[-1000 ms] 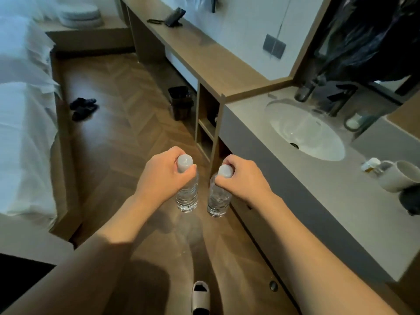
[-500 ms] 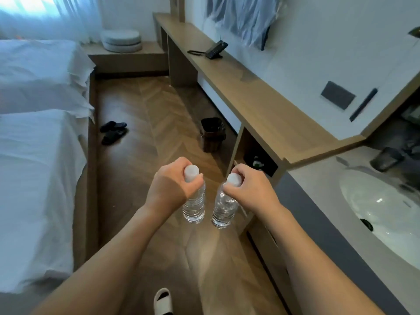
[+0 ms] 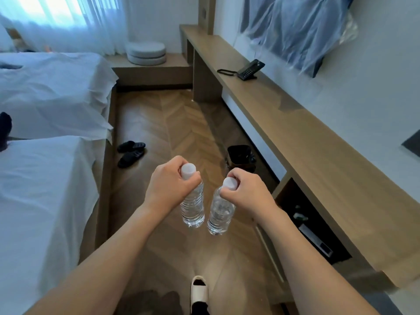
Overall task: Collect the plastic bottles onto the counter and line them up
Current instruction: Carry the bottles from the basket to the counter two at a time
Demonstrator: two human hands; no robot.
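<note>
Hands, two: left hand (image 3: 167, 189) closed around left water bottle (image 3: 192, 206) neck; right hand (image 3: 248, 193) closed around right water bottle (image 3: 220, 212) neck, frame centre.

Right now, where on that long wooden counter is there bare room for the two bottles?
The counter is bare from the black phone toward the near end. The far end, by the phone and its cord, is more crowded. Both hands, left and right, hold bottles.
</note>
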